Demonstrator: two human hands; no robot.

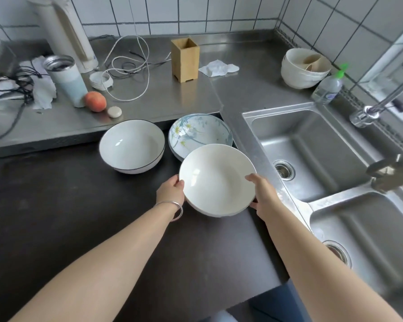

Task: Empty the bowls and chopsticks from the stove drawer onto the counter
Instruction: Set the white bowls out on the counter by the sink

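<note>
I've got the plain white bowl in both hands. Left hand has fingers clamped on its left rim, thumb on top; right hand has fingers clamped on the right rim, thumb over the edge, rest underneath. Bowl is tilted a bit toward me, over the dark tabletop, near its right edge w/ the steel sink just beside. Can't tell if the base is touching down yet or just above.

Two more already sit further back on the same surface: black-rimmed white bowl on the left, floral bowl to its right, which looks like a stack of two but hard to say. The held bowl overlaps the floral one from this angle; whether they touch, can't tell.

To do this step well, I'd level the bowl first, lower it straight down, keep it clear of the floral rim so nothing chips, and stay off the tabletop's right edge. Let go w/ both hands only once the base sits flat.

No chopsticks in view; bamboo holder on the steel counter behind stands upright; can't see anything in it. Drawer isn't visible, so can't judge what's left.
</note>
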